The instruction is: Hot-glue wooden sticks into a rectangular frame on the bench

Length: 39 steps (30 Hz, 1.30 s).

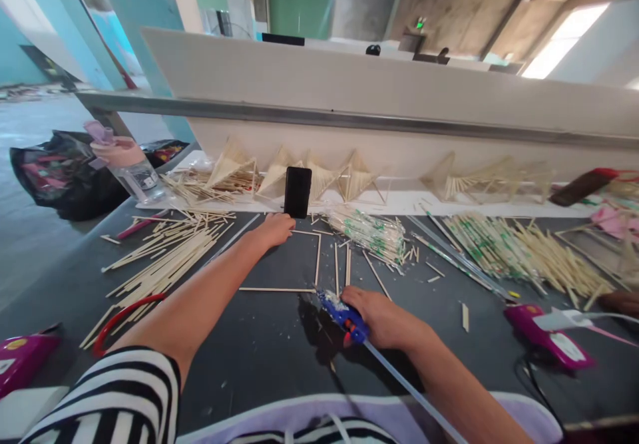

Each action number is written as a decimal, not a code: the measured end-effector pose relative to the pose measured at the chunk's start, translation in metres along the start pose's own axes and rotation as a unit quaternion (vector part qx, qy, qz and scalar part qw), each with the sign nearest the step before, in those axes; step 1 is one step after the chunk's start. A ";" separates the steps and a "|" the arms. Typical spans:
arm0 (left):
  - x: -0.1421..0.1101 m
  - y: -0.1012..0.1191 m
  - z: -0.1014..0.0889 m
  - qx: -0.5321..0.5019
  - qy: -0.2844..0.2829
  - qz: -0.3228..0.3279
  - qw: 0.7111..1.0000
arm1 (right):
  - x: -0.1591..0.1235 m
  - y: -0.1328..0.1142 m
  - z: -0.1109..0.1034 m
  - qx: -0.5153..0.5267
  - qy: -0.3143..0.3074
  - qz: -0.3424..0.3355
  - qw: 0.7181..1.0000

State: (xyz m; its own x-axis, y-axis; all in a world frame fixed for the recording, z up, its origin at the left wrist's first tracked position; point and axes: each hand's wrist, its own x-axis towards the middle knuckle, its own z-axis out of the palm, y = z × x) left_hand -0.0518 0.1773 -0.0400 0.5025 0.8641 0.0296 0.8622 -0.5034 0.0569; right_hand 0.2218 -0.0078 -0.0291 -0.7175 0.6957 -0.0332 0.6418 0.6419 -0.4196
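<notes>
- Near the middle of the dark table (279, 357), thin wooden sticks (277, 290) make an angular outline: a top piece, an upright and a longer bottom piece.
- The right hand (374, 312) is closed around a blue glue gun (342, 314), its nozzle at the bottom corner of the outline; a clear rod (399, 377) trails from the back.
- The left hand (275, 229) is at the far end of the top piece, just in front of a black phone (298, 192) — whether its fingers pinch the wood, I cannot tell.
- Loose strips crowd the left arm, with a bottle (137, 171) beyond them; a bagged bundle (367, 231) lies right of the outline.
- Pale stick models (355, 176) line the back, partly covered by the phone.
- A red loop (120, 321) is half hidden by the left forearm — its kind is unclear.
- One magenta device (30, 357) is cut off at the left edge; another (549, 337) lies at right.
- A dark shape at the right edge is too cropped to identify.
</notes>
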 end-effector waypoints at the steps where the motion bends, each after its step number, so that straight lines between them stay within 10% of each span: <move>1: 0.001 -0.001 0.002 -0.001 -0.002 0.000 1.000 | 0.000 -0.002 0.002 -0.023 -0.011 -0.003 1.000; 14: -0.011 -0.004 0.004 -0.036 0.010 -0.033 0.999 | 0.001 -0.016 -0.007 -0.085 -0.043 -0.012 0.995; 30: -0.025 0.004 -0.006 -0.073 0.010 -0.063 0.995 | -0.037 0.025 -0.030 -0.086 0.018 0.107 0.990; 39: -0.088 0.022 -0.041 -0.105 -0.061 -0.029 0.992 | 0.069 0.008 -0.065 -0.060 0.090 0.056 0.993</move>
State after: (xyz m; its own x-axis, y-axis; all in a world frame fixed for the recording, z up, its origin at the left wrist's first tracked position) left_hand -0.0798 0.0898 -0.0001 0.4685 0.8777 -0.1009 0.8634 -0.4307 0.2628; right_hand 0.1952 0.0661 0.0245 -0.5874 0.8039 0.0936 0.7497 0.5840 -0.3113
